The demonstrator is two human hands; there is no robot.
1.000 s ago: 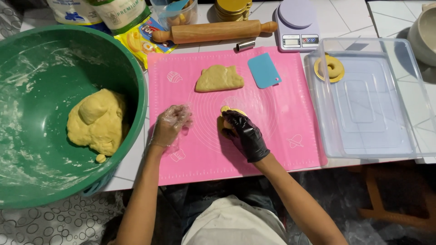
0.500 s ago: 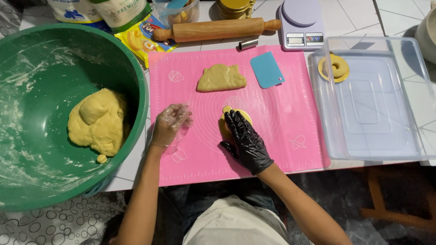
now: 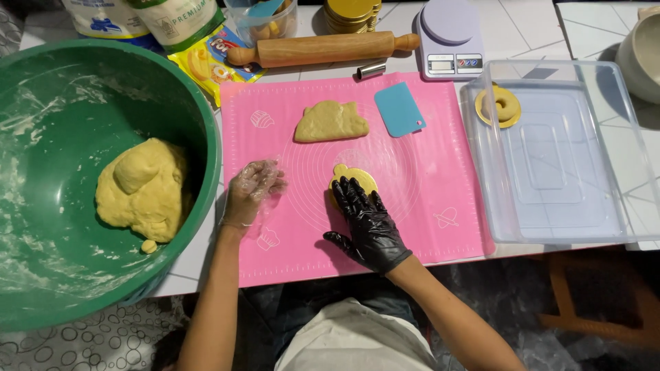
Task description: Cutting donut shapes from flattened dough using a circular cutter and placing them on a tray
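Right hand [image 3: 366, 223] flat, pressing dough disc [image 3: 354, 180] under fingertips; left hand [image 3: 253, 187] loosely curled, empty, beside on pink mat [image 3: 426, 172].

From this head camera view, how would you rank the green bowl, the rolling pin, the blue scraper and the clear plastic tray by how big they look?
Largest to smallest:
1. green bowl, partly cut off by the frame
2. clear plastic tray
3. rolling pin
4. blue scraper
All sit at about table level, so nearness changes little.

White tiled table [image 3: 522, 27] bears pink mat [image 3: 426, 158], green bowl [image 3: 206, 130].
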